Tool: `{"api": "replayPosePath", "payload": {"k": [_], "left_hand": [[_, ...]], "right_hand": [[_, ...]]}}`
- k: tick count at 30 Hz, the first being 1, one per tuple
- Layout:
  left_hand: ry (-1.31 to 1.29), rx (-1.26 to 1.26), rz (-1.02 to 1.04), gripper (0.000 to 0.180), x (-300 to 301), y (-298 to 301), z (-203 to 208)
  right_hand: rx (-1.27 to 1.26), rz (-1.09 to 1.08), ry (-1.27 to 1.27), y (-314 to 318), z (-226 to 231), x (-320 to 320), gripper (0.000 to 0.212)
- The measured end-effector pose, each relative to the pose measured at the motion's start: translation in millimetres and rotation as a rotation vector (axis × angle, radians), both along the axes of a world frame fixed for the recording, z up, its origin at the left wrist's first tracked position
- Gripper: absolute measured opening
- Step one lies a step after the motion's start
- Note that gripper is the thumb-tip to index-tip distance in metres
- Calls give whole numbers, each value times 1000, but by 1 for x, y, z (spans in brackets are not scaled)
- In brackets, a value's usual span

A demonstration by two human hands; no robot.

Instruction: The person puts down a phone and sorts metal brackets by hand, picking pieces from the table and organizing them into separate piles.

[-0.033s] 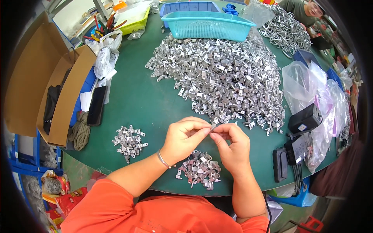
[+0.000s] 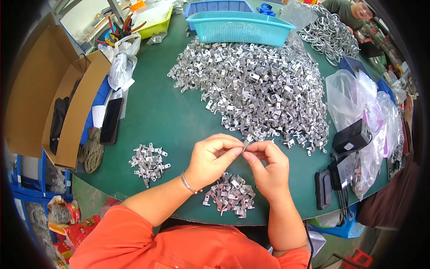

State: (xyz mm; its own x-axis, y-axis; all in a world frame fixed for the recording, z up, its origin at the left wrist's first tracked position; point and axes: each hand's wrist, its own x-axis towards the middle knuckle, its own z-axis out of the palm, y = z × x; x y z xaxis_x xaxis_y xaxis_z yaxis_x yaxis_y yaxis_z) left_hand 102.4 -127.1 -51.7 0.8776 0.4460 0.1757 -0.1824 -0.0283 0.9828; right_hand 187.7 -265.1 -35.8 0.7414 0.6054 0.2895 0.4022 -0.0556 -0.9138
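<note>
My left hand (image 2: pixel 212 162) and my right hand (image 2: pixel 270 169) meet over the green table (image 2: pixel 148 116), thumbs and index fingers pinched together. Between the fingertips is a small metal bracket (image 2: pixel 245 145), mostly covered by them. Just beyond the hands spreads a large heap of small bent metal brackets (image 2: pixel 264 89), each with a hole in its tab. Closer to me, between my forearms, lies a small pile of the same brackets (image 2: pixel 230 195). Another small pile (image 2: pixel 149 164) sits to the left of my left wrist, which wears a metal bangle (image 2: pixel 188 183).
A turquoise basket (image 2: pixel 242 29) stands behind the heap, with metal rings (image 2: pixel 329 36) at the far right. An open cardboard box (image 2: pixel 85 112) and a phone (image 2: pixel 111 121) are on the left. Black devices (image 2: pixel 351 136) and plastic bags (image 2: pixel 349 92) line the right. Another person (image 2: pixel 347 13) is at the back.
Both hands stay in place. The bracket between my fingertips is turned slightly and shows a little more.
</note>
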Motion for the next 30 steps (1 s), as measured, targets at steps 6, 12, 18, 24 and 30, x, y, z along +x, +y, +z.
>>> {"api": "replayPosePath", "payload": {"k": [6, 12, 18, 24, 30], "left_hand": [[-39, -193, -82, 38, 1, -2, 5], [-4, 1, -52, 26, 0, 1, 3], [31, -94, -89, 24, -2, 0, 2], [-2, -150, -79, 21, -2, -3, 3], [-48, -183, -105, 17, -5, 0, 4]], "right_hand": [[102, 17, 101, 2, -11, 3, 14], [154, 115, 680, -4, -1, 9, 15], [179, 144, 799, -7, 0, 12, 19], [142, 139, 725, -8, 3, 10, 14], [158, 55, -89, 2, -2, 4, 16]]}}
